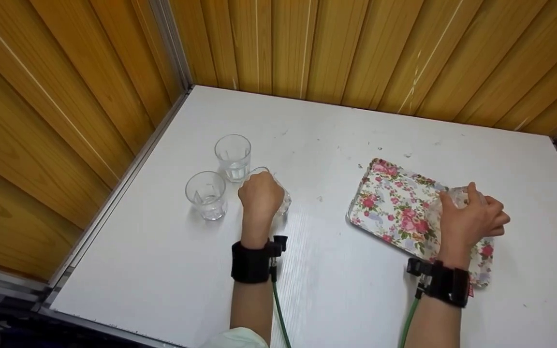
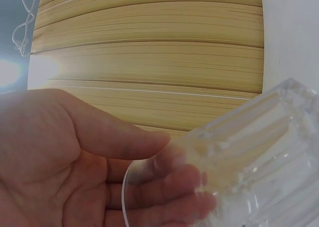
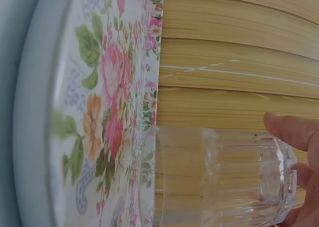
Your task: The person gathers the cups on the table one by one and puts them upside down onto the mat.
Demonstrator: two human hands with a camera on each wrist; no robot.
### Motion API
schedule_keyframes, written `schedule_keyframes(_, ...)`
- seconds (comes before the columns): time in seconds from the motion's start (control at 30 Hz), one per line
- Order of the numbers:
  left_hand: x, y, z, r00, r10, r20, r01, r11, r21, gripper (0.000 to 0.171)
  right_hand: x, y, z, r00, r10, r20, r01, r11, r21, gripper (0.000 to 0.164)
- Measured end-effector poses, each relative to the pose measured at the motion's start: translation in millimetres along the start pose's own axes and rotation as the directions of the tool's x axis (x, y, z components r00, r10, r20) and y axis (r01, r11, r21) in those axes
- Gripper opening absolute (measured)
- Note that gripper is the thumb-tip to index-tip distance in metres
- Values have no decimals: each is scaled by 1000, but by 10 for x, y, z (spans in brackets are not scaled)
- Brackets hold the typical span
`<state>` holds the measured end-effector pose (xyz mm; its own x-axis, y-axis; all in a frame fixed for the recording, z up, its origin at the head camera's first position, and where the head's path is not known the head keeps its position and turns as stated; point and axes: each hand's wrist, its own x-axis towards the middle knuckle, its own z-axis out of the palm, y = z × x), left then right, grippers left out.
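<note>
My left hand (image 1: 261, 193) grips a clear drinking glass (image 2: 249, 162) that is tilted, its fingers showing through the wall near the rim. From above, that hand covers most of the glass. Close by on the left, two more clear glasses, a farther one (image 1: 233, 157) and a nearer one (image 1: 206, 195), stand upright on the table. My right hand (image 1: 472, 217) holds another clear glass (image 3: 224, 174) upside down by its base, thumb on one side and fingers on the other. The rim of this glass is right at the surface of a floral tray (image 1: 399, 212).
The white table (image 1: 327, 290) meets wood-patterned panels (image 1: 336, 48) at the back and left. Small marks dot its surface behind the tray. Each wrist wears a black strap with a green cable (image 1: 281, 314) running toward the front.
</note>
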<state>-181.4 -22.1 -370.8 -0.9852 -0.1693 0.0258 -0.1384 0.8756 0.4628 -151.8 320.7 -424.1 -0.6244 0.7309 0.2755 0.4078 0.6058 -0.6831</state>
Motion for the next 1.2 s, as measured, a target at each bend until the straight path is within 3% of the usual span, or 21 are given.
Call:
schedule_keyframes(0.73,-1,-11,7,999,17,43,-18,1000,22,23,17,96,-13,1000,22,7,-22,1000,7,58)
schedule_keyframes(1.2,-4,-12,0,998,11,67,-13,1000,27,20,40,132,-13,996,52,73,-51,999,-17,59)
